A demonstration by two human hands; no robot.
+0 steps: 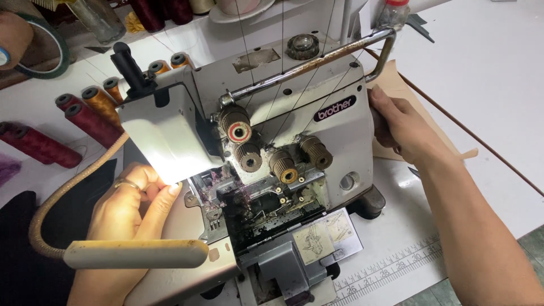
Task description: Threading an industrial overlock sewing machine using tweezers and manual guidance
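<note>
A grey-white overlock sewing machine stands on the white table, its front cover swung down so the dark looper area shows. My left hand, a ring on one finger, rests at the machine's left side under the brightly lit work lamp, fingertips touching the bed near the presser foot. My right hand reaches round the machine's right side and grips there; what it holds is hidden behind the body. Threads run down past three brass tension knobs.
Spools of red and orange thread lie at the left. The lamp's flexible gooseneck and a cream handle cross the lower left. Brown paper lies behind the machine, dark fabric at far left. A printed ruler strip runs along the table front.
</note>
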